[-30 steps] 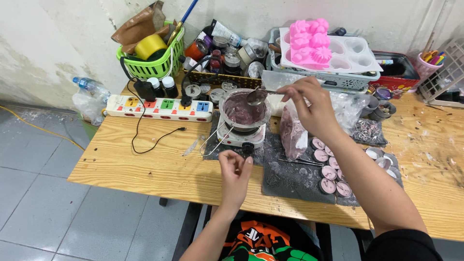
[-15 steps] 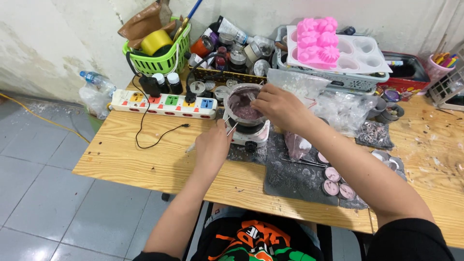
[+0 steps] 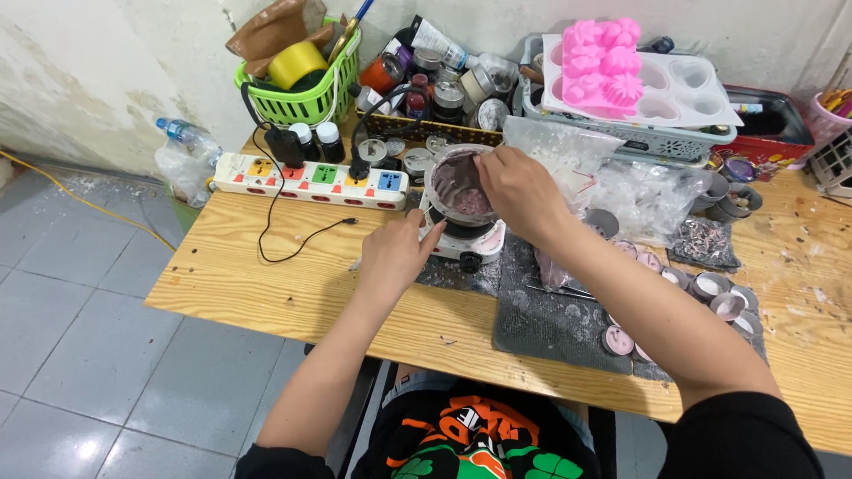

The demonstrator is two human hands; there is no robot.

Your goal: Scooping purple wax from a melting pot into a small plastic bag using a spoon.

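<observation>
Home craft workshop, probably for candle or soap making.
A raw wooden worktable (image 3: 266, 284) carries a small white hotplate (image 3: 461, 241); behind it pink and white silicone moulds (image 3: 621, 75), beside it a white multi-socket power strip (image 3: 311, 177).

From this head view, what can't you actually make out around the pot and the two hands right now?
- Right hand covers part of the metal pot; anything its fingers pinch is hidden.
- Left hand hides the small white hotplate's left side; contact unclear.
- Pot contents: a blurred purplish mass.
- Small round moulds are partly behind the right forearm.
</observation>
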